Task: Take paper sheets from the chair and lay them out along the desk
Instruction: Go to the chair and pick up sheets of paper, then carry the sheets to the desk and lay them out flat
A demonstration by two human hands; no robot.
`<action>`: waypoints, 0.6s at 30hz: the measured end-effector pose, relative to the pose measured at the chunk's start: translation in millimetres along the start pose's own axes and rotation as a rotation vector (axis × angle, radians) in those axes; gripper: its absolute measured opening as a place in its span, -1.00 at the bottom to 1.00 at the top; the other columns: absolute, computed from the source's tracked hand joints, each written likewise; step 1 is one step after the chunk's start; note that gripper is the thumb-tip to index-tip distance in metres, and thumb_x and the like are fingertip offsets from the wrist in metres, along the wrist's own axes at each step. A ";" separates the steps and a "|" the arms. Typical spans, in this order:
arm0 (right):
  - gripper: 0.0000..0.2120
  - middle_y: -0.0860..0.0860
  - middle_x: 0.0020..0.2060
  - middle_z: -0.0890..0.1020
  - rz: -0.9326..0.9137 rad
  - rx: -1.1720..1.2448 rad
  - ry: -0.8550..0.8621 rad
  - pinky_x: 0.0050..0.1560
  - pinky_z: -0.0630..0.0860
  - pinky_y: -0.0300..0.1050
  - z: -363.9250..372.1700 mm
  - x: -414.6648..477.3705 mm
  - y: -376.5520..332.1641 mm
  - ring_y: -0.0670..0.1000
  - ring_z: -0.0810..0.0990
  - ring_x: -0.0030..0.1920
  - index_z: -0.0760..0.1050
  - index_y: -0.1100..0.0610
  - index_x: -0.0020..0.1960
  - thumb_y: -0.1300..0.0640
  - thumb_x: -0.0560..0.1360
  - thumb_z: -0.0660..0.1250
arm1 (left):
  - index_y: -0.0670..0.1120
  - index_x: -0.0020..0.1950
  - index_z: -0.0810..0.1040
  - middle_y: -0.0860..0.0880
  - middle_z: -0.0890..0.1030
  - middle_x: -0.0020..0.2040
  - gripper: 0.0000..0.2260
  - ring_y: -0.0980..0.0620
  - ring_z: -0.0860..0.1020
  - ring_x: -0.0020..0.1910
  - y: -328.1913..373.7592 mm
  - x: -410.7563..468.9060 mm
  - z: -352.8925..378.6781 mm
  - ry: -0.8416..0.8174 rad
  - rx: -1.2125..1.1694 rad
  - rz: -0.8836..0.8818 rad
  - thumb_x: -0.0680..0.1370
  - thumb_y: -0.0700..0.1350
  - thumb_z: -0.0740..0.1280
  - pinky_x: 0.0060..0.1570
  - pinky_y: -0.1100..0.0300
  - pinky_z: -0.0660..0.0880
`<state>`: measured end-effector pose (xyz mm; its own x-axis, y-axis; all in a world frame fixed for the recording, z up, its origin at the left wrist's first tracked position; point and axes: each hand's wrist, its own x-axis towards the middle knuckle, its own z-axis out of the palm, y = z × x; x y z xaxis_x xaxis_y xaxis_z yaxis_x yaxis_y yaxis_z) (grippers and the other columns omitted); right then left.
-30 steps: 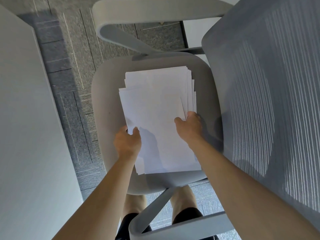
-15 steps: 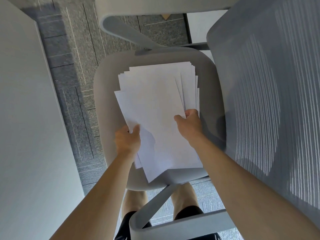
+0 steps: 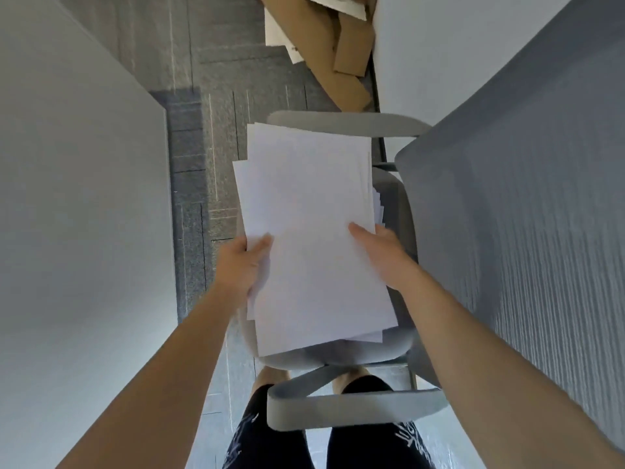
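Note:
A stack of white paper sheets (image 3: 311, 231) is held up above the grey chair seat (image 3: 395, 346), hiding most of it. My left hand (image 3: 241, 262) grips the stack's left edge, thumb on top and fingers beneath. My right hand (image 3: 380, 248) holds the right edge, thumb lying on the top sheet. A few sheet edges (image 3: 378, 206) peek out at the right of the stack. The pale grey desk (image 3: 74, 214) fills the left side of the view.
The chair's mesh back (image 3: 527, 214) rises on the right, with one armrest (image 3: 341, 120) beyond the stack and another armrest (image 3: 351, 411) near my legs. Brown cardboard pieces (image 3: 334, 45) lie on the grey carpet (image 3: 203, 147) at the top. A white wall panel (image 3: 439, 42) stands top right.
Both hands have lifted the paper stack off the chair seat and raised it toward me. The view has tilted up, bringing the cardboard on the floor into sight.

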<state>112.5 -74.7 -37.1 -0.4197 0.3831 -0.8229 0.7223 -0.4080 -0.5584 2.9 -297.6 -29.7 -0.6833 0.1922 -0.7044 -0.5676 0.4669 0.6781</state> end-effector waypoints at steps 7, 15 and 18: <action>-0.77 0.09 0.16 0.64 -0.246 -0.133 -0.306 0.21 0.52 0.01 30.7 -111.7 -102.2 0.09 0.63 0.11 0.55 0.17 0.26 0.16 0.64 0.25 | -0.06 -0.12 0.60 0.05 0.59 -0.34 -0.82 0.00 0.53 -0.32 77.9 -119.3 -66.5 0.144 -0.238 -0.007 0.53 0.04 0.43 -0.28 0.19 0.40; -0.88 -0.25 -0.13 0.52 -0.494 -0.265 -0.517 -0.11 0.41 -0.38 117.4 -222.5 -151.6 -0.22 0.51 -0.08 0.44 -0.02 0.17 0.11 0.67 0.19 | -0.06 0.06 0.62 -0.04 0.66 -0.03 -0.83 -0.03 0.63 -0.09 100.3 -224.4 -166.2 0.386 -0.144 0.114 0.58 0.01 0.40 -0.11 0.14 0.51; -0.86 -0.22 -0.08 0.59 -0.588 -0.328 -0.563 -0.07 0.44 -0.32 164.6 -253.1 -147.3 -0.22 0.58 -0.11 0.49 0.00 0.17 0.10 0.67 0.18 | -0.06 0.14 0.62 -0.02 0.68 0.03 -0.78 -0.04 0.65 -0.04 95.1 -255.0 -207.4 0.477 -0.089 0.196 0.58 0.03 0.37 -0.02 0.01 0.61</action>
<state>21.8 -248.0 236.1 -0.9198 -0.0446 -0.3898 0.3893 0.0190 -0.9209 28.0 -481.2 257.9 -0.9019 -0.1560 -0.4028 -0.4311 0.3824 0.8173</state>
